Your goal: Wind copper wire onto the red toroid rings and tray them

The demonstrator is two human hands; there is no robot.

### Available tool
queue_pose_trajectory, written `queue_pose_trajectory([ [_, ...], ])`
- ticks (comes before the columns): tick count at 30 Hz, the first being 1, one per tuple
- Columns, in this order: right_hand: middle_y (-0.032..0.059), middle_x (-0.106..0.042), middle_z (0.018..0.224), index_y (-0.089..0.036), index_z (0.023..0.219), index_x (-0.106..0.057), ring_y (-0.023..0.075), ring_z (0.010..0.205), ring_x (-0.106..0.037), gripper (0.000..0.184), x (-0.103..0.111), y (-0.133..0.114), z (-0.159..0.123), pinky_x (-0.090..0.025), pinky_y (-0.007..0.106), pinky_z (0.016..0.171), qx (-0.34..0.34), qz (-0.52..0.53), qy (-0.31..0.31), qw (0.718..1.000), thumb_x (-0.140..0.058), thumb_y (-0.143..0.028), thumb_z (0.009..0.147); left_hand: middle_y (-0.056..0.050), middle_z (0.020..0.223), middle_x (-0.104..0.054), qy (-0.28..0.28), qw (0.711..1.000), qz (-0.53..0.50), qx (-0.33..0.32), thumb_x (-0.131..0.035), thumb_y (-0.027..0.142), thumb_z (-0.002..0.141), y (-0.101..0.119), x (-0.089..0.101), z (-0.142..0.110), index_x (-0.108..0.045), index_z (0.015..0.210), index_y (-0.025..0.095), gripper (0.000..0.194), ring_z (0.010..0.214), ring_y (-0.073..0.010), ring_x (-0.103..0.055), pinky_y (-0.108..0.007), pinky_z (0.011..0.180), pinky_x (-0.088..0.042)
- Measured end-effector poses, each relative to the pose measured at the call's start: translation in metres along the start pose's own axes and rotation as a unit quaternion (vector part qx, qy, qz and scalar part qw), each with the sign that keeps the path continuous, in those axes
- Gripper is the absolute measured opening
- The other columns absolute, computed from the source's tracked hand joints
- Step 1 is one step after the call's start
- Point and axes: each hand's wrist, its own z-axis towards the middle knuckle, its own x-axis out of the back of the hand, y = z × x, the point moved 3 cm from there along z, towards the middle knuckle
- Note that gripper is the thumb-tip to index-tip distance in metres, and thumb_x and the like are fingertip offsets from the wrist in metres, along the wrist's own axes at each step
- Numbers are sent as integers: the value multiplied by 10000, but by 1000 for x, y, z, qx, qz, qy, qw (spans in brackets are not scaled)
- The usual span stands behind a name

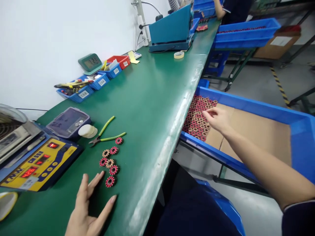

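We see a smooth green tabletop, matt at the middle and worn to a pale sheen along its edge at three o'clock. The small wound rings at six o'clock show glossy red wire on dark cores. The cutters have bare metal tips and smooth lime plastic grips. At three o'clock our blue tray looks like glossy moulded plastic, lined with matt brown cardboard. The yellow panel at nine o'clock shines like printed film.
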Motion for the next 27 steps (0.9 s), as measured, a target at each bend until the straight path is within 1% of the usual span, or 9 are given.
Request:
queue_pose_trajectory([
  [3, 34, -634, 747, -165, 724, -607, 205, 792, -637, 275, 2, 78, 17, -528, 421, 859, -119, -92, 24, 988, -680, -360, 904, -167, 1460, -606, 10, 1000, -7, 2, -693, 458, 865, 0, -1, 1, -94, 1666, 230, 1026, 1398, -379, -547, -667, 1262, -285],
  [6, 35, -680, 873, -150, 817, -650, 193, 908, -656, 267, -15, 117, 19, -525, 426, 936, -156, -129, 0, 979, -695, -381, 944, -170, 1448, -614, 12, 1000, -8, -5, -703, 433, 865, 0, -2, 2, -87, 1666, 212, 1034, 1391, -368, -555, -650, 1273, -272],
  [8, 42, -697, 927, -152, 871, -673, 192, 942, -664, 292, -26, 128, 21, -530, 424, 953, -160, -130, -25, 978, -667, -424, 975, -172, 1444, -617, 16, 1000, -6, -11, -717, 423, 859, 0, -3, 2, -97, 1666, 202, 1040, 1382, -364, -564, -636, 1280, -266],
  [10, 47, -704, 959, -156, 926, -688, 196, 953, -673, 338, -26, 137, 25, -541, 421, 949, -170, -124, -39, 977, -606, -472, 1012, -174, 1438, -621, 23, 1000, -6, -11, -734, 426, 847, -1, -3, 2, -122, 1664, 199, 1046, 1370, -366, -574, -631, 1275, -280],
  [13, 72, -707, 1078, -153, 1068, -692, 212, 1016, -677, 352, -7, 154, 26, -550, 434, 962, -186, -110, -39, 975, -555, -476, 1040, -175, 1439, -620, 21, 1000, -11, -5, -742, 437, 837, -3, -3, 1, -142, 1661, 212, 1043, 1374, -375, -568, -650, 1260, -297],
  [16, 90, -700, 1115, -148, 1170, -671, 209, 1001, -683, 341, 15, 172, 15, -575, 433, 930, -191, -96, -68, 975, -640, -441, 1000, -170, 1468, -596, 9, 1000, -21, 2, -734, 447, 839, -6, -4, 0, -152, 1659, 246, 1025, 1407, -387, -534, -682, 1237, -313],
  [18, 71, -704, 1027, -138, 1160, -671, 192, 910, -690, 345, 20, 180, 6, -597, 409, 866, -191, -89, -101, 972, -686, -428, 973, -163, 1489, -580, 2, 1000, -24, 10, -732, 458, 835, -7, -4, -1, -172, 1654, 267, 1010, 1430, -391, -509, -692, 1228, -323],
  [21, 43, -693, 927, -126, 1088, -677, 161, 812, -680, 297, 14, 182, 0, -605, 358, 788, -188, -79, -133, 970, -706, -395, 965, -150, 1504, -570, -2, 1000, -17, 23, -727, 482, 830, -9, -4, -2, -197, 1647, 289, 992, 1445, -394, -491, -701, 1222, -328],
  [27, 4, -666, 826, -127, 938, -659, 127, 717, -647, 241, -6, 174, 7, -584, 292, 695, -209, -76, -138, 965, -729, -358, 952, -149, 1480, -594, -1, 1000, -2, 20, -700, 518, 836, -5, -2, -1, -242, 1634, 299, 945, 1419, -424, -512, -742, 1183, -349],
])
